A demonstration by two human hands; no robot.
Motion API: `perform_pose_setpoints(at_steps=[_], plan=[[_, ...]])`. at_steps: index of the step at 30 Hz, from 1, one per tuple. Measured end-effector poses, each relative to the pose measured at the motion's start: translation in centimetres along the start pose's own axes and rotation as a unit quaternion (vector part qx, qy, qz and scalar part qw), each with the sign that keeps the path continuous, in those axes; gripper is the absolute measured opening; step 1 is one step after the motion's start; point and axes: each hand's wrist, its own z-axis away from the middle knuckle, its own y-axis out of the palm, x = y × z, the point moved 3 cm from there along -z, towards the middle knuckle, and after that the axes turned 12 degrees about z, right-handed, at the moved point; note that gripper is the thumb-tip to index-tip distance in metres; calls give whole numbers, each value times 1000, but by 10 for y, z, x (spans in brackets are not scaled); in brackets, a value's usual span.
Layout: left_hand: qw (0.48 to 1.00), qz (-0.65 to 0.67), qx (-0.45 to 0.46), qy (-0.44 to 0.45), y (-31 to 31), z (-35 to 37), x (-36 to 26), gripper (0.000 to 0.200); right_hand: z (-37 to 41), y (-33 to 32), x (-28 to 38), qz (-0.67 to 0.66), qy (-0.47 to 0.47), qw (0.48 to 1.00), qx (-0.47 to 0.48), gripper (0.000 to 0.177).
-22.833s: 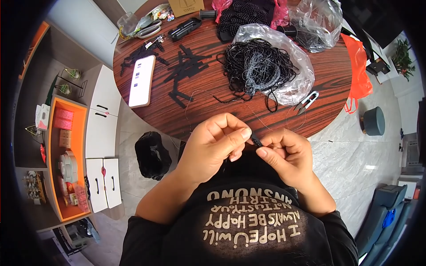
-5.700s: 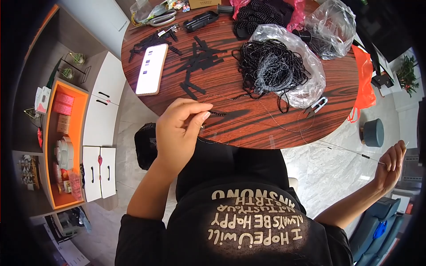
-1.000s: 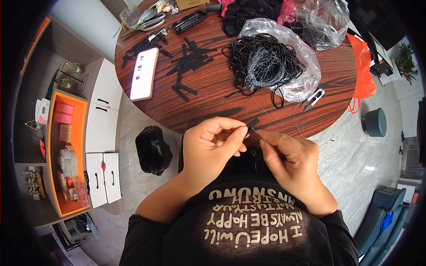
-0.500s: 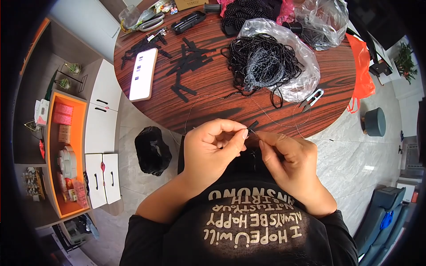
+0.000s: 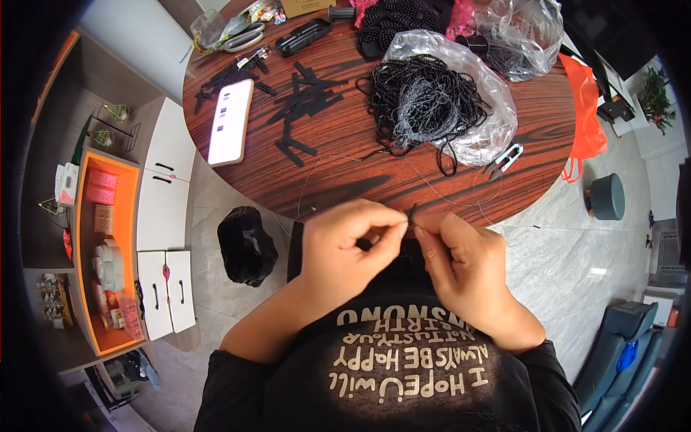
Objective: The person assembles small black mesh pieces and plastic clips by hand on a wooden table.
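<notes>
At the table's near edge, my left hand [image 5: 353,241] pinches a small black piece [image 5: 411,214] between thumb and forefinger. My right hand [image 5: 464,255] meets it from the other side, thumb and forefinger pressed together at the same piece. A thin thread [image 5: 439,196] loops over the table near my hands and joins a pile of black beaded strands [image 5: 425,101] lying on a clear plastic bag [image 5: 497,119]. White-handled snips [image 5: 506,162] rest to the right of the pile. Flat black strips [image 5: 309,101] are scattered left of it.
A phone [image 5: 231,122] with a lit screen lies on the wooden table [image 5: 345,180]. Scissors [image 5: 245,37] and a black tray [image 5: 304,37] are at the back. A black bin [image 5: 247,245] stands on the floor; a red bag [image 5: 586,108] hangs at the right edge.
Both hands have shifted slightly, and my left fingers have moved a little right, closer to my right fingertips. The black piece now points more upright.
</notes>
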Motion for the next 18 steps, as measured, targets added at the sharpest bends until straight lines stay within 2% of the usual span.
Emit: perform_pose_setpoints(at_steps=[2, 4, 5, 9, 10, 12, 14, 15, 18], plan=[[996, -55, 5, 63, 4, -1, -7, 14, -1, 5, -1, -141, 91, 986, -11, 9], [986, -111, 8, 125, 6, -2, -13, 15, -1, 11, -3, -279, 177, 944, -21, 6], [986, -112, 7, 126, 5, -2, -12, 15, -1, 11, -4, -279, 176, 944, -20, 6], [979, -121, 39, 159, 4, -4, -10, 15, 0, 15, -16, -349, 237, 902, 88, 5], [979, -121, 39, 160, 4, -4, -10, 15, -1, 14, -21, -349, 237, 903, 87, 5], [979, -121, 53, 155, 4, -4, -10, 14, -9, 10, -26, -273, 113, 952, 74, 4], [979, -120, 67, 152, 4, -3, -9, 13, -14, 8, -29, -191, -16, 980, 59, 4], [979, -120, 68, 153, 4, -3, -10, 13, -14, 9, -33, -191, -16, 980, 58, 4], [986, -107, 83, 97, 3, -4, -11, 10, -12, 15, -45, -341, 55, 938, 41, 4]])
